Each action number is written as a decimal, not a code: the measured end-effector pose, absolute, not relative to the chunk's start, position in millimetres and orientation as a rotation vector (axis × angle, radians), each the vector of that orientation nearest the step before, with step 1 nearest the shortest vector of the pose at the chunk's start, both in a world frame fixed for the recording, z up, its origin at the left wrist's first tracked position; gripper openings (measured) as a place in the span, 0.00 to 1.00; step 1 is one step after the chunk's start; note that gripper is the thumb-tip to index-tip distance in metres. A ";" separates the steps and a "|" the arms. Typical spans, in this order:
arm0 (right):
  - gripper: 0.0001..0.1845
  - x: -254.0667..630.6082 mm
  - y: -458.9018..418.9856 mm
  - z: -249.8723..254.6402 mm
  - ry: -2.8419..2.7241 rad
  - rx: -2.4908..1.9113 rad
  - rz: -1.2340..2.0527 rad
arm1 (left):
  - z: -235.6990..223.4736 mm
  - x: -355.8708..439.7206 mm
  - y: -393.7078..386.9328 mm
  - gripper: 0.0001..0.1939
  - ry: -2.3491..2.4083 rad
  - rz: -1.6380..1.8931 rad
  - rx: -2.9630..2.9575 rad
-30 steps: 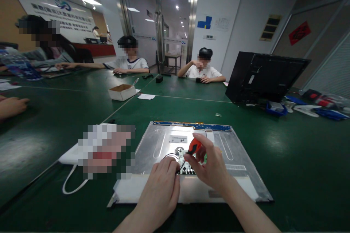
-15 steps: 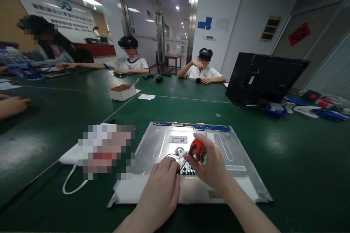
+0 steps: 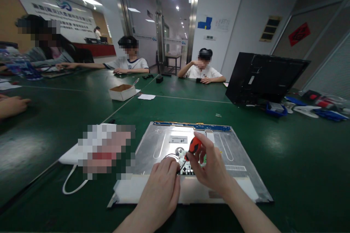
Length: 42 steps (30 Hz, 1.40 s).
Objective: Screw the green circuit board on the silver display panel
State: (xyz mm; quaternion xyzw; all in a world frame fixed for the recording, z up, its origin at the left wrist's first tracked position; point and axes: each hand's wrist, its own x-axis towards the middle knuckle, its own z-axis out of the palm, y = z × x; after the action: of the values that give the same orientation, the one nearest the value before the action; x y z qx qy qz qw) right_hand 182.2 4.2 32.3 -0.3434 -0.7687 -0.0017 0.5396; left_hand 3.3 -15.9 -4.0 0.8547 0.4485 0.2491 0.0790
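Note:
A flat silver display panel lies on the green table in front of me, with a blue circuit strip along its far edge. A green circuit board sits in its middle. My right hand grips the red and black handle of a screwdriver. The screwdriver slants down and left, its shaft reaching the board's left side. My left hand rests there with its fingers pressed together by the shaft's tip. What those fingers hold, if anything, is hidden. Thin dark wires curve above them.
Left of the panel lies a white item with a strap, partly blurred out. A small open box stands farther back. At right are a black monitor casing and a blue tray. Other people sit around the table; one person's hand is at left.
The screwdriver handle has turned a little between my right fingers, which have shifted slightly on it. My left hand and the panel stay in place.

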 end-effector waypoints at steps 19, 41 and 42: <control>0.23 182.5 6.2 32.2 -1.806 -0.791 -0.012 | -9.3 3.3 -15.4 0.11 1.344 0.768 2.567; 0.24 183.9 5.6 33.3 -1.826 -0.774 0.003 | -9.0 3.3 -16.4 0.11 1.337 0.795 2.590; 0.25 184.5 5.4 33.4 -1.832 -0.773 0.008 | -8.3 3.4 -16.5 0.11 1.336 0.781 2.586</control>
State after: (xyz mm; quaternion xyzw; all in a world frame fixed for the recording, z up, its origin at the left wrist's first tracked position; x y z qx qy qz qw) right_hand 184.5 5.4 33.4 -0.3261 -0.7723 0.0036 0.5452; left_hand 3.4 -16.5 -8.3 0.8563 0.4425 0.2587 0.0639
